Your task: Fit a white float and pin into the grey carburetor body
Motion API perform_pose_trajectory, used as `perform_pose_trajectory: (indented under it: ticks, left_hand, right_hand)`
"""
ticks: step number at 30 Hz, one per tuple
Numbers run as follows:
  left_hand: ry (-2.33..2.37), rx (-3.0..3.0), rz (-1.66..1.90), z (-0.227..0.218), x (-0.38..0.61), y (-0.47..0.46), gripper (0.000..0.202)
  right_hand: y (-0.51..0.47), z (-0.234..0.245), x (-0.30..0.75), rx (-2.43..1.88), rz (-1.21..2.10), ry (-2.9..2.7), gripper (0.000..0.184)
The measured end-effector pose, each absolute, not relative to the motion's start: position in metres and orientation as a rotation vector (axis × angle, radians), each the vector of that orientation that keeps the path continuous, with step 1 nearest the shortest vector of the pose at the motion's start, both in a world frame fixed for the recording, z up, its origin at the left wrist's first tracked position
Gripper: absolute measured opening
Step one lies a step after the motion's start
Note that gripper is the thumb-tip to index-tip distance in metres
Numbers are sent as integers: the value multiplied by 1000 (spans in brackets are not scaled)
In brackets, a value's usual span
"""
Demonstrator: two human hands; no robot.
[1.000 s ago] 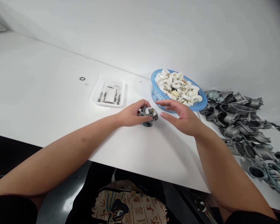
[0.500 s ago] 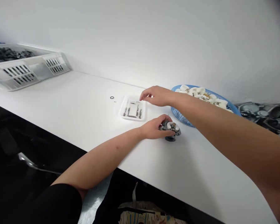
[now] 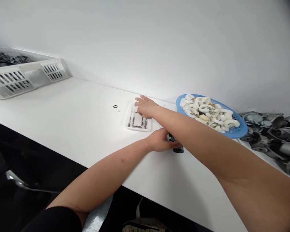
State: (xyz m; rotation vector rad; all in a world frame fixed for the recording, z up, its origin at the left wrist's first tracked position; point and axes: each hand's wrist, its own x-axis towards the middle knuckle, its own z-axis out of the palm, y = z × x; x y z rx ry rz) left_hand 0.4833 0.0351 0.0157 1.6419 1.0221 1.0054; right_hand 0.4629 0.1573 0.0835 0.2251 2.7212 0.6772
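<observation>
On the white tabletop, my left hand (image 3: 160, 140) is wrapped round a grey metal carburetor (image 3: 178, 149). My right forearm crosses in front of it and hides most of its body. Over the far right part of a small white plastic tray (image 3: 127, 125) is my right hand (image 3: 145, 107), its outer fingers spread and its thumb pointing down; nothing shows in it. Several thin dark metal pins (image 3: 137, 126) lie inside that tray. Left of the tray are a black O-ring (image 3: 115, 106) and a tiny pale piece (image 3: 118, 111).
A blue basket (image 3: 243, 130) full of white ring-shaped floats stands to the right, by the wall. Beyond it lie several grey metal carburetor bodies (image 3: 275, 132). At far left is a white slatted crate (image 3: 36, 79) with dark parts.
My right hand has moved left over the tray, and its fingers have spread. My right forearm now covers much of the carburetor, still in my left hand. The view has shifted slightly.
</observation>
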Motion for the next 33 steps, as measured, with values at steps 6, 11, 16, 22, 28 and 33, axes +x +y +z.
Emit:
perform_pose_trajectory:
  ticks: [6,11,16,22,28,33]
  left_hand:
    - [1066,1639,1126,14,482,42,50]
    - [1122,1637,1221,12,478,47,53]
    - [1202,1640,1166,13,476,47,57]
    - [1222,1643,1153,15,475,45,59]
    - [1243,1660,1126,17,474,44,60]
    - [1241,1671,1143,15,475,44,63]
  right_hand:
    - [153,84,463,117,740,2672,8]
    - [147,89,462,100,647,2686,12]
    - [145,92,466,149,531,2693,15]
    - [146,94,472,169,455,2687,13]
    - [153,87,472,179,425,2644,12]
    - [153,74,473,215,439,2613,12]
